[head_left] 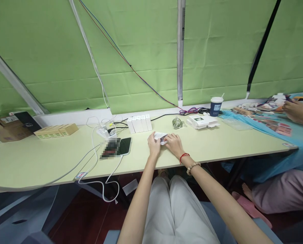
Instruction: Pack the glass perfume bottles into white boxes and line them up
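Note:
Both hands are on a small white piece of card (158, 135) with a dark printed area, low over the table's front half. At its left edge my left hand (154, 144) has its fingers closed on it. My right hand (175, 144) grips the right side, fingers bent over the dark print and partly hiding it. Whether the card is flat or a folded box cannot be made out. Behind it stands a row of several small white boxes (140, 124). A coil of thin greenish material (177, 123) lies beyond my right hand, beside a pile of white flat cartons (202, 121).
Left on the table (52, 159) are a phone (125, 146), a blurred-out item, white cables and a power strip (102, 131). Yellowish boxes (56, 131) stand farther left. A paper cup (216, 106) is at the back right. Another person's hand (297, 111) is over the cluttered blue sheet (265, 130).

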Demonstrator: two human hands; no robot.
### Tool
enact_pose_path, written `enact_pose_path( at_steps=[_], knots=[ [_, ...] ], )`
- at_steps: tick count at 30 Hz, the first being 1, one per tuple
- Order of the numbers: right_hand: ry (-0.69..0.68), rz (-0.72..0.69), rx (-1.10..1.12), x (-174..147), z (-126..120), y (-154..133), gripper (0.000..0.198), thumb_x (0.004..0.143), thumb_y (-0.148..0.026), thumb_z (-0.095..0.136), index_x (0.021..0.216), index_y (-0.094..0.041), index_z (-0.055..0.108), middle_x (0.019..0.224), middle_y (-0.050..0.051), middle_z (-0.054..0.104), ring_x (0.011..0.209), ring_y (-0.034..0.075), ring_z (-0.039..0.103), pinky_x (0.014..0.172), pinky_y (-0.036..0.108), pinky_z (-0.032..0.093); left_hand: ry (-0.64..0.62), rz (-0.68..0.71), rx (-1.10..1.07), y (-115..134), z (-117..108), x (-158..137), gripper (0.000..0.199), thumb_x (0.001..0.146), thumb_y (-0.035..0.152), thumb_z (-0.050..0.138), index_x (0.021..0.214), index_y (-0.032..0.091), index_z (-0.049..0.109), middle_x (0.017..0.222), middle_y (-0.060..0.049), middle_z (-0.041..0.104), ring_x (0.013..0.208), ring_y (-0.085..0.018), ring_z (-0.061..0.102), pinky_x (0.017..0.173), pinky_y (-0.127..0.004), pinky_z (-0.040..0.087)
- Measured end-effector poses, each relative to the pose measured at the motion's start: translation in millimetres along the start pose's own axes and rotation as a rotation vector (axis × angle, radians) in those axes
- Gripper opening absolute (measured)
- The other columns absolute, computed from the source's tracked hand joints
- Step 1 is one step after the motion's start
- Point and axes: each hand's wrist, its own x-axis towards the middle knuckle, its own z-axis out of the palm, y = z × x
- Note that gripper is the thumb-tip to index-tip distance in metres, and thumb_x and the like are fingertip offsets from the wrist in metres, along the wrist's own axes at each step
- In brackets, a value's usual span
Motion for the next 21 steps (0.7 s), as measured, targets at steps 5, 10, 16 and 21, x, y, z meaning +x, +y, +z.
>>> enact_pose_path(
  at_steps=[5, 10, 16, 21],
  knots=[
    [0.006, 0.047, 0.004, -1, -3, -2, 0.016, 0.077, -0.01, 0.049, 0.084, -0.021, 0.057, 0.091, 0.005, 0.061, 0.088, 0.02, 0.046, 0.075, 0.032, 0.029, 0.093, -0.144, 0.019, 7, -1, -2, 0.048, 0.072, 0.027, 0.051, 0.119, 0.019, 0.045, 0.125, -0.01, 0.043, 0.118, -0.023, 0.041, 0.102, -0.037, 0.031],
    [0.009, 0.09, 0.06, 0, -6, -5, 0.015, 0.073, -0.012, 0.051, 0.082, -0.021, 0.058, 0.09, 0.005, 0.06, 0.087, 0.019, 0.047, 0.075, 0.031, 0.032, 0.114, -0.168, 0.021, 4, -1, -1, 0.047, 0.071, 0.026, 0.054, 0.117, 0.021, 0.047, 0.119, -0.01, 0.045, 0.11, -0.021, 0.049, 0.097, -0.033, 0.038],
    [-0.038, 0.075, 0.223, -1, -10, -9, 0.012, 0.073, -0.025, 0.055, 0.082, -0.02, 0.062, 0.083, 0.003, 0.065, 0.082, 0.017, 0.054, 0.072, 0.027, 0.038, 0.221, -0.055, -0.015, -6, -3, 4, 0.031, 0.067, 0.011, 0.048, 0.095, 0.018, 0.061, 0.099, -0.006, 0.057, 0.083, -0.015, 0.059, 0.083, -0.028, 0.047],
    [-0.137, 0.207, 0.269, -2, -7, -7, 0.017, 0.08, -0.032, 0.051, 0.084, -0.024, 0.065, 0.069, -0.002, 0.064, 0.065, 0.012, 0.057, 0.059, 0.023, 0.037, 0.242, -0.024, -0.049, -7, -3, 4, 0.029, 0.066, 0.009, 0.048, 0.088, 0.018, 0.064, 0.092, -0.005, 0.058, 0.078, -0.014, 0.059, 0.074, -0.026, 0.05]
  ],
)
